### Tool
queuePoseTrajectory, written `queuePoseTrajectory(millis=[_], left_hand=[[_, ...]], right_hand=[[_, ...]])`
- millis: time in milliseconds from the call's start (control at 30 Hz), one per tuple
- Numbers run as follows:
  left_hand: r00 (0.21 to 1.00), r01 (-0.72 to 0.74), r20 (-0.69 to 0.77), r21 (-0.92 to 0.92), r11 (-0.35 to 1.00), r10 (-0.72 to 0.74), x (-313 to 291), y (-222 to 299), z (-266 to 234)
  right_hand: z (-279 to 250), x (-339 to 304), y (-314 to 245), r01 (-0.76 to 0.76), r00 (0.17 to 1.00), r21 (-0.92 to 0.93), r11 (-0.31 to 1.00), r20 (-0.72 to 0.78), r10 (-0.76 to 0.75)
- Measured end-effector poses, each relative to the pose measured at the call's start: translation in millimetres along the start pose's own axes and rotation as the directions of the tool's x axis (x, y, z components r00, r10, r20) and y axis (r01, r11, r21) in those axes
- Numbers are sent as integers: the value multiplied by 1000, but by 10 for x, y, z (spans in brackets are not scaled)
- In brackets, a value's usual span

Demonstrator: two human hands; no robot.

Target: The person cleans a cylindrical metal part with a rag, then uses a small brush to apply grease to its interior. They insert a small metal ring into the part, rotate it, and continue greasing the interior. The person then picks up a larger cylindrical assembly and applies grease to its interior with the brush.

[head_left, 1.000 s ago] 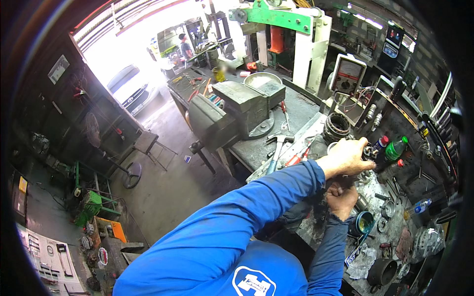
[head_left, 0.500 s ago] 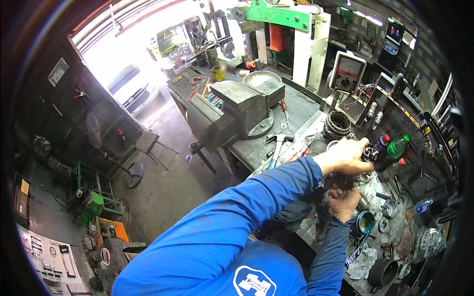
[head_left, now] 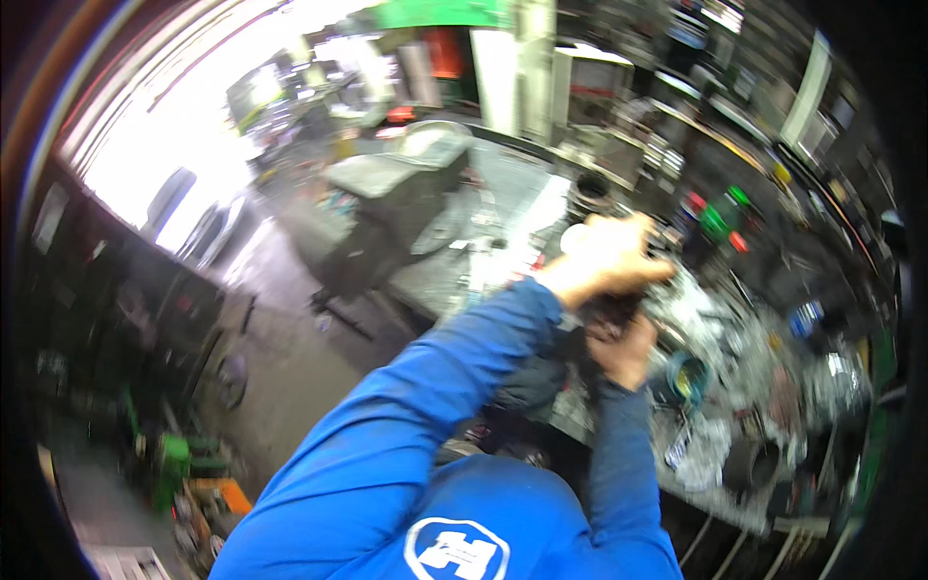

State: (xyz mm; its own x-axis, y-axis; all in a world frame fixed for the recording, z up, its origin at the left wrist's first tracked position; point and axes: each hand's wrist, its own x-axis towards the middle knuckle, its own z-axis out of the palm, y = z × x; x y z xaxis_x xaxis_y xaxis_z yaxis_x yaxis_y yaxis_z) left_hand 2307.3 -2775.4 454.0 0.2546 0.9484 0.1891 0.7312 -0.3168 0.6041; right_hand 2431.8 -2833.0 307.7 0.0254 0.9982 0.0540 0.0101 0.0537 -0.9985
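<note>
My left hand (head_left: pixel 611 253) reaches across the bench from the left, with its fingers curved over the top of a dark part (head_left: pixel 613 311). Below it, my right hand (head_left: pixel 628 350) is closed around the lower side of the same part. Motion blur and my fingers hide most of this part, so its exact kind cannot be told. Just beyond my left hand stands a dark round ribbed housing (head_left: pixel 592 188). A teal cup (head_left: pixel 702 375) with something yellowish inside sits to the right of my right hand.
A large bench vise (head_left: pixel 382 198) stands left of my hands. Green (head_left: pixel 717 220) and blue (head_left: pixel 804 317) bottles are to the right. A dark cylinder (head_left: pixel 746 469) and crumpled white cloth or paper (head_left: pixel 704 459) lie near the bench's front. A meter (head_left: pixel 592 87) stands behind.
The whole view has swung, so the bench, vise and both hands appear farther left, and the picture is blurred. Both hands stay together at the dark part.
</note>
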Motion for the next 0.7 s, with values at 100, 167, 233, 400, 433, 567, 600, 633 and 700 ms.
queuePoseTrajectory(millis=[100, 167, 233, 400, 433, 567, 600, 633, 700], left_hand=[[1000, 14, 7, 62, 998, -15, 35, -13, 103], [999, -52, 7, -69, 996, 53, 77, -17, 170], [999, -44, -12, -23, 999, 44, 103, -35, 192], [998, -56, -12, -187, 981, 55, 197, -92, 242], [997, -78, -7, -249, 965, 79, 224, -107, 240], [995, -9, 90, -400, 917, 49, 349, -172, 195], [992, -44, 90, -447, 894, 93, 422, -207, 165], [991, -17, 112, -413, 910, 69, 533, -237, 147], [990, 15, 137, -365, 931, 38, 733, -346, 101]], right_hand=[[-111, 18, 169, -421, 895, 880, 220, 363, 258], [-245, -78, 267, -466, 879, 790, 399, 363, 310], [-474, -395, 252, -455, 889, 643, 615, 290, 354], [-1200, -1313, 277, -433, 900, 303, 849, 91, 426], [-1388, -1434, 324, -419, 898, 215, 882, -50, 438], [-2246, -1633, 409, -398, 842, -66, 915, -423, 336], [-2457, -1576, 407, -453, 798, -159, 877, -510, 320], [-2611, -1533, 405, -412, 812, -349, 841, -560, 166], [-2864, -1412, 398, -380, 840, -672, 636, -538, -67]])
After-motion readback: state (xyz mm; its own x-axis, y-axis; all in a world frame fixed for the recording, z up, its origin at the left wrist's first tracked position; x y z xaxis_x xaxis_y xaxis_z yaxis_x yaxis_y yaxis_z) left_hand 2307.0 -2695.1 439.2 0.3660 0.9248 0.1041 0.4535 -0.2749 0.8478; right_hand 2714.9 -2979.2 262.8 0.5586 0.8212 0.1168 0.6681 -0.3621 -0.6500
